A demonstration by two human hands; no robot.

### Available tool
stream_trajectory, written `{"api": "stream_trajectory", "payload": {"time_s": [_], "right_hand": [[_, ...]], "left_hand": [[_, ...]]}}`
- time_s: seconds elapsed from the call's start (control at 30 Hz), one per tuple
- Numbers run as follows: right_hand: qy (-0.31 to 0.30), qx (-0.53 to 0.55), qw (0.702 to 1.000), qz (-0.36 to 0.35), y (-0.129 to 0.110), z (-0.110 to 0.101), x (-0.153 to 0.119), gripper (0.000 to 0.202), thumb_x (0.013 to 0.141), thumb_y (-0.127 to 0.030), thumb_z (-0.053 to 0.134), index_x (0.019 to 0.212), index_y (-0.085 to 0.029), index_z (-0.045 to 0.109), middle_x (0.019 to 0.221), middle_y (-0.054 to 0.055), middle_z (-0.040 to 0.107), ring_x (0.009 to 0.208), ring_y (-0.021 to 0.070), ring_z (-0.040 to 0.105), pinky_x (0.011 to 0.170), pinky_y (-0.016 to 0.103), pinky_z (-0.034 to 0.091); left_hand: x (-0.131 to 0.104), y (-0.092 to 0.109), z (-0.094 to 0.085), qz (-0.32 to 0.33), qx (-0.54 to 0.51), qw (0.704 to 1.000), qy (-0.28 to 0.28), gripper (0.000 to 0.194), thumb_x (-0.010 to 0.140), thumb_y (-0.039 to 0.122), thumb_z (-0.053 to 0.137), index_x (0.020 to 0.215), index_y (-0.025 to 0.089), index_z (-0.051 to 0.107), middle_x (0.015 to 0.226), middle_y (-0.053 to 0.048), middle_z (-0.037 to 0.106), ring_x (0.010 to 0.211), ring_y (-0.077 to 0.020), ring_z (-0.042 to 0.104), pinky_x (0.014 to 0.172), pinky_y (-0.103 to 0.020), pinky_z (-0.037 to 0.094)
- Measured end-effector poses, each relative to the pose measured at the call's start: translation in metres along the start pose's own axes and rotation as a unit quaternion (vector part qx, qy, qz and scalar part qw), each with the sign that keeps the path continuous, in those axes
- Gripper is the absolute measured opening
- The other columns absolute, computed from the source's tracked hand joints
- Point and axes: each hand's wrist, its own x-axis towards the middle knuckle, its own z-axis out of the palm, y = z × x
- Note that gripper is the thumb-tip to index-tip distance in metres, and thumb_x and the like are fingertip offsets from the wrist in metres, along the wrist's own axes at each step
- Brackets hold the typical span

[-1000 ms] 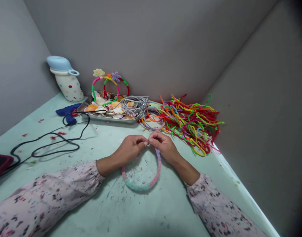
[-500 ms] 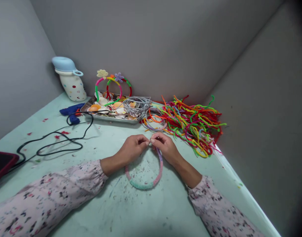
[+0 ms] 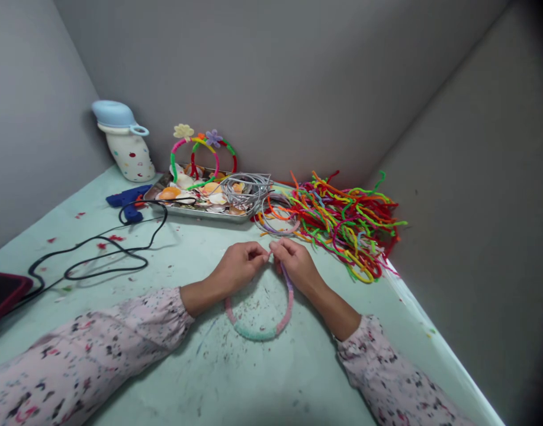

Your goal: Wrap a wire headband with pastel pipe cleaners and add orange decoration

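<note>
A ring wrapped in pink, teal and purple fuzzy stem hangs down toward me over the pale green table. My left hand pinches the ring's upper left end, its fingers pressed together. Closed on the purple upper right part is my right hand. The fingertips of both hands nearly meet at the top of the ring, and they hide its ends there.
Behind my hands lies a metal tray with shells, two flower-topped rings and a wire coil. Colourful fuzzy stems are heaped at right. At left are a blue glue gun, black cable, bottle and red-edged device.
My right hand's fingers have shifted very slightly at the top of the ring. My left hand and the ring look nearly unmoved.
</note>
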Motion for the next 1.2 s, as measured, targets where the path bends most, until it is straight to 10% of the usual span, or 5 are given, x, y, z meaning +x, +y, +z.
{"api": "stream_trajectory", "payload": {"time_s": [1.2], "right_hand": [[0.053,-0.033,0.998,0.008,0.0002,0.0032,-0.0013,0.021,0.076,-0.025,0.051,0.056,-0.018,0.051,0.044,-0.004,0.049,0.044,0.0113,0.043,0.047,0.024,0.034]], "left_hand": [[-0.0024,0.0012,-0.0008,-0.033,-0.058,0.997,0.032,0.019,0.077,0.031,0.053,0.079,0.014,0.06,0.055,0.004,0.051,0.045,-0.0075,0.04,0.046,-0.02,0.03]]}}
